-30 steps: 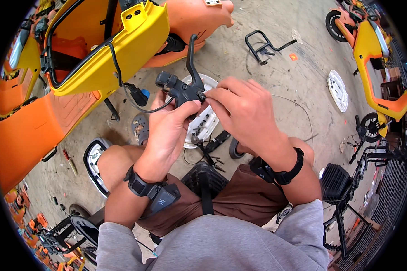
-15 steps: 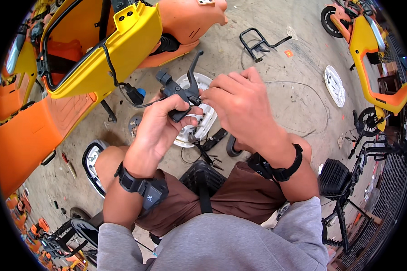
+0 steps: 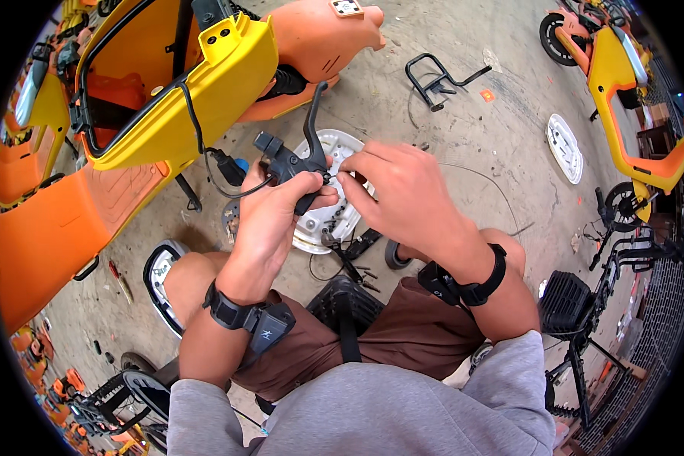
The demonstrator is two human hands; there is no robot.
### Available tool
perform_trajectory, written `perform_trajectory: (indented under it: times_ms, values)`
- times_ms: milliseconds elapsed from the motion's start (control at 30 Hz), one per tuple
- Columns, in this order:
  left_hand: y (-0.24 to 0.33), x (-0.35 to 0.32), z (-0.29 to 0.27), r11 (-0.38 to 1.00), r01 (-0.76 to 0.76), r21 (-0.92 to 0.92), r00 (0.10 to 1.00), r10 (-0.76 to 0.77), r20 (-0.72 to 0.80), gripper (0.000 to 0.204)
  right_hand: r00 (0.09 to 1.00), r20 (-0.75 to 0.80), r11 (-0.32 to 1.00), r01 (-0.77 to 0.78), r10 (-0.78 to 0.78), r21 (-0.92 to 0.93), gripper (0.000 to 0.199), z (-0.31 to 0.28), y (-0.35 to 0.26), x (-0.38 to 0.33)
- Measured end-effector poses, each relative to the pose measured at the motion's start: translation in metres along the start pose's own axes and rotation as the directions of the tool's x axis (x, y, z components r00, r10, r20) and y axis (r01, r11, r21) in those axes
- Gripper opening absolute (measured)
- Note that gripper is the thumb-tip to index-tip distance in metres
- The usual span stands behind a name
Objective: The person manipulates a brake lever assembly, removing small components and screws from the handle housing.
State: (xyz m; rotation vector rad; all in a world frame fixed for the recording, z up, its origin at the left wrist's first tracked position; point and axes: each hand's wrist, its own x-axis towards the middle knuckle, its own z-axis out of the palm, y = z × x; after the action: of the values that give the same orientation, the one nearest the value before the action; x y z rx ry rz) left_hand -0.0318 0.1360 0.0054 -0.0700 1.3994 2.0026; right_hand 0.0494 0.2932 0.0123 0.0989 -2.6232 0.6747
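My left hand (image 3: 273, 209) is closed around the black clamp body of a brake lever (image 3: 314, 129), thumb on top and the lever blade sticking up and away. My right hand (image 3: 406, 186) pinches at the lever's right end, thumb and forefinger together on what looks like the tip of a thin brake cable (image 3: 501, 194). That cable reappears beyond my hand and curves across the floor to the right. The exact grip point is partly hidden by my fingers. A black wire with a connector (image 3: 228, 166) runs toward the lever from the left.
Below my hands lies a white oval cover (image 3: 323, 235) with small screws and a black-handled tool (image 3: 346, 262). A yellow and orange scooter body (image 3: 228, 91) stands close on the left. A black tube frame (image 3: 437, 83) and another white panel (image 3: 564, 148) lie farther off.
The lever has tilted more upright and shifted slightly left. My right hand has turned, lowering its knuckles, with its fingertips still at the lever's end.
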Motion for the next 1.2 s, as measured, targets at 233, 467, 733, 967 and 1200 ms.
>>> perform_trajectory:
  times_ms: [233,467,733,967,1200]
  values:
    - [-0.003,0.000,0.001,0.995,-0.077,0.068,0.997,0.077,0.004,0.029,0.997,0.000,0.997,-0.075,0.075,0.029,0.010,0.003,-0.001,-0.002]
    - [-0.004,0.000,0.002,0.993,-0.094,0.074,0.996,0.095,-0.004,0.025,0.994,0.085,0.998,-0.062,0.063,-0.012,0.011,0.003,0.001,-0.005]
    - [0.005,-0.001,-0.002,0.999,-0.002,-0.036,1.000,0.002,0.003,0.019,0.975,0.151,0.968,-0.190,0.165,0.163,0.015,0.009,-0.007,-0.004]
    - [0.005,0.002,-0.009,0.987,0.044,-0.157,0.999,-0.040,0.032,0.018,0.942,0.202,0.831,-0.332,0.268,0.446,0.013,0.006,-0.007,0.003]
    - [0.009,0.000,-0.006,0.988,0.015,-0.154,0.999,-0.008,0.049,0.017,0.992,-0.020,0.937,-0.113,0.127,0.330,0.009,0.008,-0.007,0.002]
